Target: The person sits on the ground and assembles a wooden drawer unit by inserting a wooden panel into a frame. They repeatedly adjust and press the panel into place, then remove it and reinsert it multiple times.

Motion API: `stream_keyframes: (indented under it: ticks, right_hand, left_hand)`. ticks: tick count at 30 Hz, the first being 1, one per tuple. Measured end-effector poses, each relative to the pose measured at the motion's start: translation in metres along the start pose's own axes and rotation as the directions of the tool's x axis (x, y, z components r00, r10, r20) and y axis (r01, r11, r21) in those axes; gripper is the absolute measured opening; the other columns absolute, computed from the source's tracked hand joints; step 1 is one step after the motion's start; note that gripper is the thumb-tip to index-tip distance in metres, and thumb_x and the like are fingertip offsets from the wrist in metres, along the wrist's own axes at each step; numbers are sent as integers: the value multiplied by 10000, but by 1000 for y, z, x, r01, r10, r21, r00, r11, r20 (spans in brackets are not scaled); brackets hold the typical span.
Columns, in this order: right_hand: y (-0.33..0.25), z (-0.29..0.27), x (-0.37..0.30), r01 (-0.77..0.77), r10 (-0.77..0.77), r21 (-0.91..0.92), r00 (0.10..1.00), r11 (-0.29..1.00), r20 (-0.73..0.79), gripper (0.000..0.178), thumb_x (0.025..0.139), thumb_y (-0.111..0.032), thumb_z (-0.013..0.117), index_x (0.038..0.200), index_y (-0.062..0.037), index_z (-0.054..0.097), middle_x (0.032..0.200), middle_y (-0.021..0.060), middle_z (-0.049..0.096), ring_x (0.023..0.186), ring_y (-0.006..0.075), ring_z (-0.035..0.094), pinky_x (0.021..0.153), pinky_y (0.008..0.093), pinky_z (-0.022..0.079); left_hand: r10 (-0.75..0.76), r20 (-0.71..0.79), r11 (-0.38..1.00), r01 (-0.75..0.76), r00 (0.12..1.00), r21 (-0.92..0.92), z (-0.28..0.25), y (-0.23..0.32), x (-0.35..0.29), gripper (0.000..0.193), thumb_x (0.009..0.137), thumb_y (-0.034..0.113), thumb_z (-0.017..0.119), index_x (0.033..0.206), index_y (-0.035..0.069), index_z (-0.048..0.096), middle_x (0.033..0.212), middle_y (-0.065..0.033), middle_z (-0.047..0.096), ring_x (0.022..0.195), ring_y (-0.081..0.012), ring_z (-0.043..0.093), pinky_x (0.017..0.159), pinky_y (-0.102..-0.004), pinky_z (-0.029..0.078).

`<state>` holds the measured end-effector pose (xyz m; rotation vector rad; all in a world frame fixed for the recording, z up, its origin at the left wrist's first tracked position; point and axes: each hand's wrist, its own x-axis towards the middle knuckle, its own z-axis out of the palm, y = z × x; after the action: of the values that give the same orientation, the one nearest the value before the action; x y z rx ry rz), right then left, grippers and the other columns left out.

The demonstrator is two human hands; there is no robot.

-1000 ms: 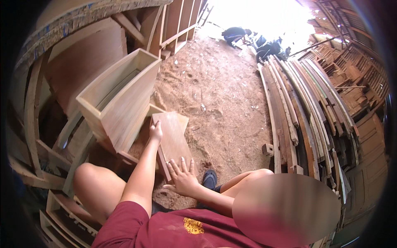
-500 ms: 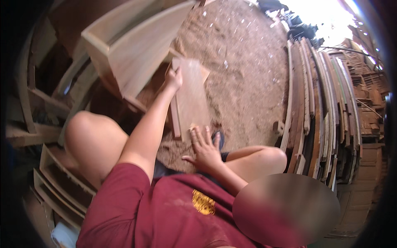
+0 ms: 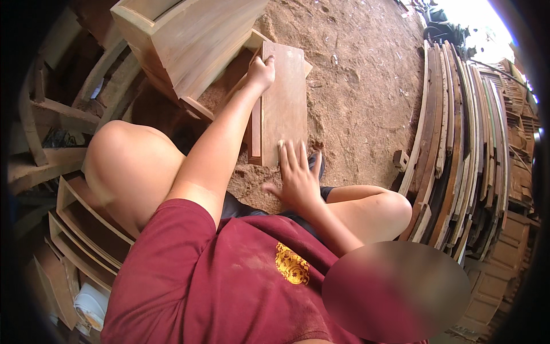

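A long, flat wooden panel (image 3: 283,103), which looks like the face of a drawer, lies in front of me with its long side pointing away. My left hand (image 3: 262,74) is closed around its left edge near the far end, thumb on top. At the near end, my right hand (image 3: 299,175) has its fingers spread and outstretched, the tips at the panel's corner. A small pale bit (image 3: 281,147) shows by those fingertips, too blurred to name. Under the panel's left side, a darker wooden edge (image 3: 256,135) is visible.
An open wooden box (image 3: 200,49) stands at the far left, close to my left arm. Stacked drawer-like boxes (image 3: 91,229) are by my left knee. Long boards (image 3: 452,149) lean in a row on the right. Sandy ground (image 3: 355,97) with scattered scraps lies between.
The whole view has shifted, so the panel and hands appear higher and further right. My left hand keeps its hold on the edge. The right hand remains at the near end, fingers spread.
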<state>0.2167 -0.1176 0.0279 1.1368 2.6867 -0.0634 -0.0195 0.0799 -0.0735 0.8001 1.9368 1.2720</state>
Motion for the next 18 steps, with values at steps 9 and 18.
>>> stream_keyframes:
  ticks: [9, 18]
  right_hand:
    - [10, 7, 66, -91, 92, 11, 986, 996, -142, 1168, 832, -857, 482, 1611, -6, 304, 1670, 176, 311, 1563, 433, 206, 1170, 775, 93]
    - [-9, 3, -8, -45, 44, -54, 999, 998, -18, 1197, 809, -866, 521, 1623, -22, 280, 1677, 177, 308, 1557, 434, 237, 1139, 803, 113]
  left_hand:
    - [7, -26, 1000, -7, 1000, -7, 6, 6, -3, 639, 1014, 466, 569, 1270, -119, 579, 1287, -369, 627, 1257, -482, 595, 1070, -485, 469]
    - [6, -3, 999, -6, 1000, 41, 5, 3, -4, 658, 1005, 475, 583, 1289, -118, 571, 1297, -377, 619, 1265, -479, 593, 1077, -476, 470]
